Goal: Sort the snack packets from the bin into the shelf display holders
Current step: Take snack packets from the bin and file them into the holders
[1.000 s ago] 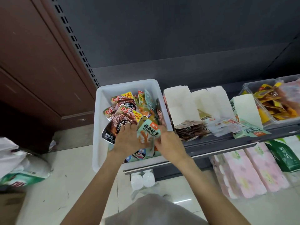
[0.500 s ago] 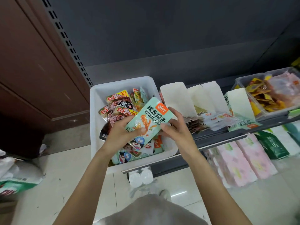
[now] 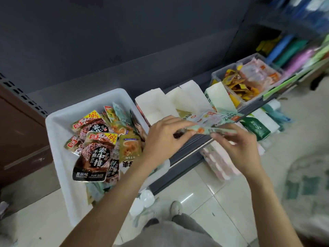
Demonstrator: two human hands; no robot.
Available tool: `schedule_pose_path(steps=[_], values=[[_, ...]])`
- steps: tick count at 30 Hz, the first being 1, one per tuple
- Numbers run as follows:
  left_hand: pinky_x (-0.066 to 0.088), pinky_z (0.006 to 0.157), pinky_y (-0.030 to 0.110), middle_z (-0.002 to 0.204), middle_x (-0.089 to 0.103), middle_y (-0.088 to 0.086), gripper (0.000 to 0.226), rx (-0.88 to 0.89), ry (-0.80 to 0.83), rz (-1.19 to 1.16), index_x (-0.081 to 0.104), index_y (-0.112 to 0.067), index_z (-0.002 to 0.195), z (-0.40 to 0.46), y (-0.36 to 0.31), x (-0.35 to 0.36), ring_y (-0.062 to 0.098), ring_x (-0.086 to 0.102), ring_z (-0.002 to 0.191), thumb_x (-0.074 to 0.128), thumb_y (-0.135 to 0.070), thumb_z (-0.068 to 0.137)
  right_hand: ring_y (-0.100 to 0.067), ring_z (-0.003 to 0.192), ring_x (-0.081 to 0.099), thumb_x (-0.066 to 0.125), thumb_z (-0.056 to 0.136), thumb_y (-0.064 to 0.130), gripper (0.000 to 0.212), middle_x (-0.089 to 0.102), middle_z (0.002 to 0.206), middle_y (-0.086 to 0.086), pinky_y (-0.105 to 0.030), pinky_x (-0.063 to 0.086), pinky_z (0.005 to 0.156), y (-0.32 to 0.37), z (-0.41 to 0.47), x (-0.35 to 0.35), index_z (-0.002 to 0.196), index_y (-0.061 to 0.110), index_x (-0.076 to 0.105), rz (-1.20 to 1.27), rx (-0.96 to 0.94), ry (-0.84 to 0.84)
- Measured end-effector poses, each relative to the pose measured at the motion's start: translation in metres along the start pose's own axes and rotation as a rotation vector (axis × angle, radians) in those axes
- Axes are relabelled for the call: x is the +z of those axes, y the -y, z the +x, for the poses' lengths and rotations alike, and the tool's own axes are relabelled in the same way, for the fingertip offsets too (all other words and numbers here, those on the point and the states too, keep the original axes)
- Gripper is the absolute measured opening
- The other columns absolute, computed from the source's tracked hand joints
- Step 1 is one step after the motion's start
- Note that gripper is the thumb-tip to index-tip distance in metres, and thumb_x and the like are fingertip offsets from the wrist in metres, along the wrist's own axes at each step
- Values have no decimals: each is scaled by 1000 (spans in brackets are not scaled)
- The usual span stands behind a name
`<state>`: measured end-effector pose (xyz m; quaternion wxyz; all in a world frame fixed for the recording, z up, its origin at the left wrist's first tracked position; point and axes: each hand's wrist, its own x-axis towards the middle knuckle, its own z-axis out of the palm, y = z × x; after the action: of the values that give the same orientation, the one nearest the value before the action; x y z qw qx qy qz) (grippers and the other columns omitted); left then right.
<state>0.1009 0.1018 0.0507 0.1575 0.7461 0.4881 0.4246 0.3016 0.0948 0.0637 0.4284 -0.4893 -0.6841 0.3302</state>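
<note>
Both hands pinch 1 mint packet (image 3: 211, 130) edge-on: left hand (image 3: 163, 138) its left end, right hand (image 3: 236, 147) its right, long axis along the shelf edge (image 3: 192, 147), mint holder (image 3: 220, 100) just beyond.

Bin (image 3: 58, 129) left on shelf (image 3: 192, 148), display holders (image 3: 154, 104) right of it, clear tub (image 3: 216, 73) beyond

Bin (image 3: 58, 139), holders (image 3: 153, 102) on shelf (image 3: 192, 148)
</note>
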Motion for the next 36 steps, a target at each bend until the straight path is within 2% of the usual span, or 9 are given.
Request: schedule_pose_path(steps=[3, 5, 10, 12, 16, 22, 26, 32, 36], values=[[44, 85, 21, 120, 61, -6, 43, -78, -6, 19, 56, -23, 127, 27, -12, 33, 9, 50, 108, 66, -26, 85, -6, 78, 69, 71, 81, 37, 23, 69, 82, 26, -21, 54, 71, -25, 3, -29, 94, 20, 66, 68, 131, -270], [37, 89, 18, 130, 52, -6, 54, -168, 34, 4, 45, -24, 135, 43, -14, 53, 10, 42, 116, 65, -28, 85, -10, 76, 69, 68, 87, 25, 13, 69, 84, 21, -30, 58, 71, -49, 11, -50, 97, 20, 62, 50, 184, -435], [38, 84, 20, 119, 59, -12, 38, -227, 182, 115, 55, -27, 121, 72, -13, 106, 11, 45, 111, 64, -31, 85, -17, 77, 66, 63, 91, 22, 14, 64, 86, 16, -52, 56, 74, -115, 49, -104, 100, 11, 62, -136, 190, -561], [35, 82, 19, 117, 60, -10, 36, -231, 202, 162, 58, -26, 118, 83, -17, 133, 12, 46, 109, 64, -34, 84, -24, 75, 66, 63, 90, 21, 18, 68, 87, 7, -50, 55, 70, -143, 68, -123, 101, 7, 65, -276, 143, -509], [33, 91, 26, 124, 57, -4, 40, -312, 183, 327, 54, -27, 125, 115, -29, 184, 17, 47, 115, 61, -38, 86, -26, 78, 61, 64, 89, 17, 17, 67, 90, -11, -26, 42, 67, -180, 112, -149, 96, 2, 66, -423, -26, -335], [42, 96, 37, 137, 48, 5, 51, -779, 23, 322, 46, -21, 135, 136, 1, 210, 22, 52, 118, 63, -28, 87, -30, 69, 61, 64, 84, 15, 10, 64, 87, -9, -31, 44, 50, -202, 155, -152, 90, 7, 63, -500, -396, -85], [43, 86, 25, 132, 52, 3, 54, -868, 78, 319, 46, -21, 136, 132, 5, 224, 17, 58, 103, 64, -20, 86, -27, 68, 58, 69, 73, 7, 18, 61, 79, -4, -36, 36, 70, -209, 181, -134, 88, 16, 68, -687, -647, 91], [46, 86, 26, 130, 55, 2, 49, -868, 50, 301, 47, -16, 136, 140, 5, 233, 19, 60, 100, 49, -2, 89, -27, 70, 61, 56, 77, 6, 15, 64, 72, -5, -40, 27, 78, -228, 185, -118, 83, 13, 68, -898, -856, 518], [43, 90, 26, 133, 53, 1, 48, -843, 116, 389, 45, -18, 139, 139, 8, 232, 18, 58, 106, 46, -6, 92, -24, 86, 64, 48, 93, 28, 23, 70, 86, 0, -47, 21, 96, -239, 174, -128, 93, 20, 69, -947, -834, 661]])
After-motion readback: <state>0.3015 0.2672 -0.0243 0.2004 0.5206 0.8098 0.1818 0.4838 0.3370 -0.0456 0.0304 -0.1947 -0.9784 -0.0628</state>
